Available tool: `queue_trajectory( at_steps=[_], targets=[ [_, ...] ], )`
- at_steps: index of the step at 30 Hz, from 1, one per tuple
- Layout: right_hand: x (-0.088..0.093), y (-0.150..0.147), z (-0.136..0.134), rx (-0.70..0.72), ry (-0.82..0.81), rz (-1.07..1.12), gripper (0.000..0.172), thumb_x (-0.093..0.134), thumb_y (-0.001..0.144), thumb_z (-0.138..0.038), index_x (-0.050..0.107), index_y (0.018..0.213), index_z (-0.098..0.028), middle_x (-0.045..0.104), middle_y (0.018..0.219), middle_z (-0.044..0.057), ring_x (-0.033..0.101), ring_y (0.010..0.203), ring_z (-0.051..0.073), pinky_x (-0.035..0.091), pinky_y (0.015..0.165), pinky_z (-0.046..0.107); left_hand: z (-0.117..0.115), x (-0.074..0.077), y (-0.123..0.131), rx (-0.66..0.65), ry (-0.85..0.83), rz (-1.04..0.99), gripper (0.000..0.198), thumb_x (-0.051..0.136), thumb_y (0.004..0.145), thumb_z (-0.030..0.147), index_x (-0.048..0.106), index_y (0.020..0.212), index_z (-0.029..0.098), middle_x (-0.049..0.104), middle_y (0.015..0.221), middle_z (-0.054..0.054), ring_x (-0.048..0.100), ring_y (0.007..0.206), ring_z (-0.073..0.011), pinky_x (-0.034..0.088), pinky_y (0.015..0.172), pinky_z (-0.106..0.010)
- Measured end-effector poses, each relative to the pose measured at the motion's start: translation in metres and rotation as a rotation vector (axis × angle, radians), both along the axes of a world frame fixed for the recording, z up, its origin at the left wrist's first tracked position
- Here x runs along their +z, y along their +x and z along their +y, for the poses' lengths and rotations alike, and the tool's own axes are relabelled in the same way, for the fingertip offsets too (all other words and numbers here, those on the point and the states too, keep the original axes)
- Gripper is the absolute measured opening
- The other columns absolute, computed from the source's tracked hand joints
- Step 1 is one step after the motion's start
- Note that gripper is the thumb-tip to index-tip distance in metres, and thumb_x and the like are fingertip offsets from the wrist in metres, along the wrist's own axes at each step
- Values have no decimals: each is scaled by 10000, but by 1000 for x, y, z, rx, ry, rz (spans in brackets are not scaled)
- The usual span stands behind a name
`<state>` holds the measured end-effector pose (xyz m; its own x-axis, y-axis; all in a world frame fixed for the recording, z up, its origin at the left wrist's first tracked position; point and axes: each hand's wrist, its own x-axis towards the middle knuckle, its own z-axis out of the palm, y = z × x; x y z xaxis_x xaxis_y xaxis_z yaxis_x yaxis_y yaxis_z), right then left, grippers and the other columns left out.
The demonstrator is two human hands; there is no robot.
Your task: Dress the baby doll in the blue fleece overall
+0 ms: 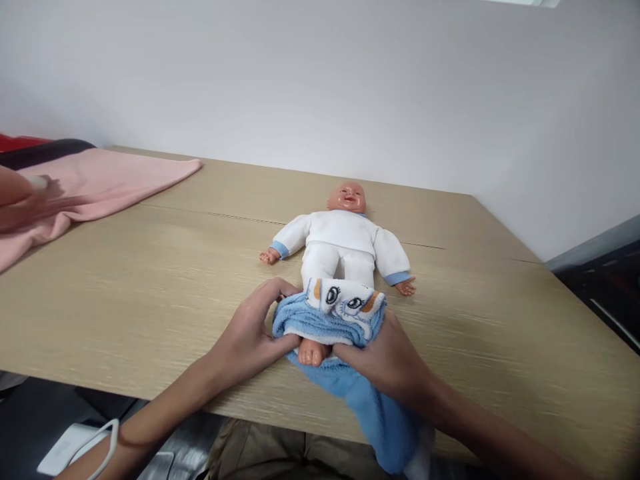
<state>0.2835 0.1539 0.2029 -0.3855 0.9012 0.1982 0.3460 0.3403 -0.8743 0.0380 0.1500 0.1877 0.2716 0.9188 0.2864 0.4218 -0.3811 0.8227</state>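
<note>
A baby doll (340, 230) in a white top with blue cuffs and white trousers lies on its back, head away from me. Bunched around its lower legs is a blue and white garment (330, 320) with an embroidered animal face. My left hand (253, 330) grips the garment's left edge, thumb at the opening. On the other side my right hand (393, 353) is closed on its right edge. One doll foot (313, 352) pokes out between my thumbs; the other is hidden. A blue length of the garment hangs over the table's near edge.
The wooden table (200, 267) meets a pale wall (300, 93) at the back. At the left, another person's hand (20, 197) is over a pink cloth (125, 173), with red and black items behind. A white device with a cable (75, 447) sits below the table's edge.
</note>
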Motion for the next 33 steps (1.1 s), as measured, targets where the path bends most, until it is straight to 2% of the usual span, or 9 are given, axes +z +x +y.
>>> queue_trajectory(
  at_steps=[4,9,13,18,22,28,30,33],
  targets=[
    [-4,6,5,10,73,-22,321,774,854,-135,815,1146,-260,874,1187,35,828,1090,270,648,1016,405,3,-5,-4,-14,-31,16,256,749,905,228,637,1135,245,717,1102,-14,668,1014,-226,513,895,-318],
    [-1,17,20,12,186,-67,341,797,812,-139,797,1133,-255,856,1147,35,809,1038,261,640,994,399,11,-12,-12,-161,-145,-13,303,735,996,314,633,1275,255,710,1237,-31,672,1130,-238,536,993,-327],
    [0,24,35,134,118,-42,387,795,825,-130,783,1191,-257,846,1156,12,802,1020,232,642,969,368,20,-15,-17,-264,-268,-126,231,711,1034,341,685,1239,238,734,1246,-49,693,1179,-244,543,1058,-343],
    [-6,34,51,301,2,-36,366,817,867,-189,795,1230,-233,862,1190,25,817,1036,244,663,978,390,30,-10,-18,-326,-404,-171,245,773,985,326,759,1210,232,775,1270,-72,714,1236,-275,553,1098,-392],
    [-7,38,61,361,-70,-45,423,824,898,-226,783,1317,-263,861,1233,25,818,1123,259,662,1032,419,38,-10,-15,-339,-451,-200,213,818,924,364,762,1063,214,779,1122,-76,725,1125,-291,603,998,-416],
    [-2,41,78,470,-122,-18,628,892,880,-323,713,1482,-304,818,1384,36,790,1250,260,620,1138,463,57,-15,-12,-409,-465,-236,332,966,791,405,757,956,207,736,950,-35,700,940,-242,585,864,-356],
    [1,45,80,467,-139,-22,616,918,859,-349,737,1442,-274,835,1335,38,789,1247,264,626,1125,447,60,-16,-14,-416,-461,-240,382,952,811,502,728,909,208,695,883,-22,671,856,-225,572,800,-343],
    [0,58,79,439,-195,-50,520,968,815,-424,806,1271,-234,858,1179,37,808,1114,271,671,987,395,60,-16,-19,-344,-418,-210,477,777,940,684,701,943,213,645,878,-30,621,809,-215,565,747,-334]
  ],
)
